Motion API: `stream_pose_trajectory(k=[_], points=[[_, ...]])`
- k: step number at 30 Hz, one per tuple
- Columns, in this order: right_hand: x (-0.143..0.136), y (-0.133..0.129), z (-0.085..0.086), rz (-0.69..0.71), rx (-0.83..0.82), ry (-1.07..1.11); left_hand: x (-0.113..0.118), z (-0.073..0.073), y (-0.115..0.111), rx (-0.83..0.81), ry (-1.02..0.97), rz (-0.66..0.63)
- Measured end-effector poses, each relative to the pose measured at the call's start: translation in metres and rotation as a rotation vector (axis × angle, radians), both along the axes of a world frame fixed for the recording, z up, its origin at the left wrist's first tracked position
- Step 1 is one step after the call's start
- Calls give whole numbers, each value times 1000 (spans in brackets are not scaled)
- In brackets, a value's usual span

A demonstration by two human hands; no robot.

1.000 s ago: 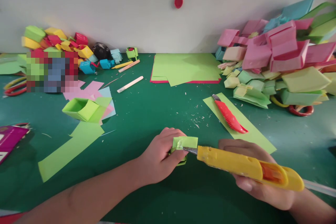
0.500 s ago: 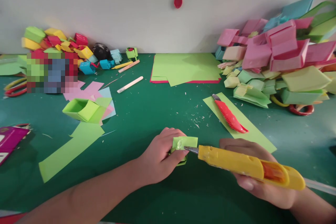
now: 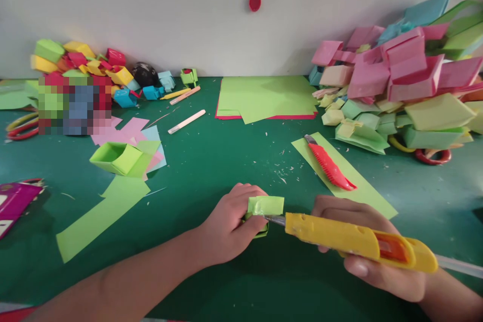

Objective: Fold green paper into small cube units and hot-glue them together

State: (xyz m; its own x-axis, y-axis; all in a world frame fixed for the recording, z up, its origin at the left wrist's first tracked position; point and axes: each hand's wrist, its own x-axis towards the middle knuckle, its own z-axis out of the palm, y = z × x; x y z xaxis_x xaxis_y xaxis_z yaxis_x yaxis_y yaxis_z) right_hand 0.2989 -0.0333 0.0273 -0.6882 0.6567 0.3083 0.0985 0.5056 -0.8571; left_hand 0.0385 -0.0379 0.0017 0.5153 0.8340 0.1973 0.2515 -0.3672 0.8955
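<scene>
My left hand is closed around a small folded green paper piece, whose flap faces up. Shiny clear glue shows along the flap. My right hand grips a yellow hot glue gun with an orange window on its side. The gun's metal nozzle points left and sits at the lower edge of the flap, by my left thumb. A clear glue stick sticks out behind the gun. Part of the paper piece is hidden by my left fingers.
A red utility knife lies on a green paper strip. Green sheets are stacked by the wall. Pink and pastel paper boxes are heaped at right. A green open box and paper strip lie left, near colourful small boxes.
The nozzle has moved slightly down from the middle of the flap to its lower edge. The glue now spreads along the flap instead of forming one blob. My left hand stays put.
</scene>
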Motion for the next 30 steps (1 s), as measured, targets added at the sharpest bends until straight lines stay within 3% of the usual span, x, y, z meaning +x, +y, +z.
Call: stream_pose_trajectory(k=[30], points=[[-2, 1, 0, -49, 64, -3, -1, -2, 0, 43, 4, -2]])
